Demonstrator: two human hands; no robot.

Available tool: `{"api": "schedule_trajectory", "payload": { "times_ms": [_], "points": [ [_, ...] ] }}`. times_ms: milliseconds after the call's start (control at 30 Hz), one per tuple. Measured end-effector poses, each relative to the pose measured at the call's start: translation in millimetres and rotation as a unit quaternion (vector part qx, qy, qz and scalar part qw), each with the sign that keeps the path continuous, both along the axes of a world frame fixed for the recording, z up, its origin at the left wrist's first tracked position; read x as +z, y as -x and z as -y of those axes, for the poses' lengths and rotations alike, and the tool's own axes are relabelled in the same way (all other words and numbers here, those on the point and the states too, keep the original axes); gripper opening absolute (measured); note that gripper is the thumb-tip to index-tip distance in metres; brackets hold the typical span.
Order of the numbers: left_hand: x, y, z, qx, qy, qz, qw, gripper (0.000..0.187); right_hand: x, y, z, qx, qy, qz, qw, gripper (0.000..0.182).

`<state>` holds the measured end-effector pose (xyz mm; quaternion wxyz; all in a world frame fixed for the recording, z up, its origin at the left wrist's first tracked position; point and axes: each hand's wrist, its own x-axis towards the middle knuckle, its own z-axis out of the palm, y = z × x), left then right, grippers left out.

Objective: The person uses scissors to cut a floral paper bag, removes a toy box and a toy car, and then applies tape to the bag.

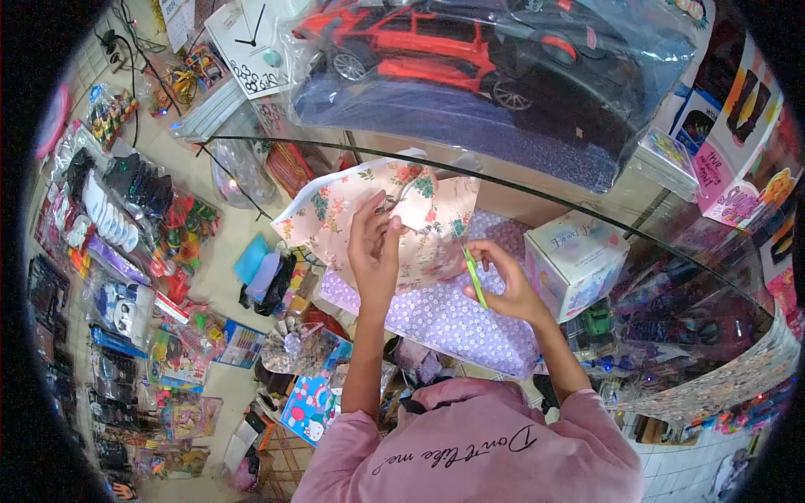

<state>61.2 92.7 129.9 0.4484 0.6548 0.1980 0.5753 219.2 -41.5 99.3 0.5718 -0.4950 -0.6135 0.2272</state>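
Note:
My left hand (375, 247) is raised over a sheet of pale pink floral wrapping paper (335, 222), its thumb and fingers closed on a part of it where a white patch shows. The sheet is bent, with its far edge curling up. In my right hand (507, 285), close to the paper's right edge, is a slim lime-green tool (475, 281) held upright between thumb and fingers; whether it is a cutter or scissors I cannot make out. Beneath the pink sheet lies purple paper with small white flowers (495, 335).
A glass counter edge (537, 199) runs across beyond the paper. On it rests a large bagged toy car box (470, 75). A white printed box (577, 261) stands right of the papers. Several packaged goods (126, 310) hang or lie at left. A clock (249, 38) sits at top left.

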Motion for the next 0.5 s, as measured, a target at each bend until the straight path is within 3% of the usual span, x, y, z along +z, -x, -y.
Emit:
{"api": "schedule_trajectory", "payload": {
  "times_ms": [167, 500],
  "points": [
    [7.5, -2.4, -1.4, 0.011, -0.018, 0.030, 0.999, 0.032, 3.7, -12.2, -24.2, 0.102, 0.063, -0.066, 0.991, 0.041],
    [14.6, 2.4, -8.9, 0.008, 0.006, -0.009, 1.000, 0.033, 5.2, -17.0, -36.7, 0.169, 0.096, -0.131, 0.972, 0.031]
  ]
}}
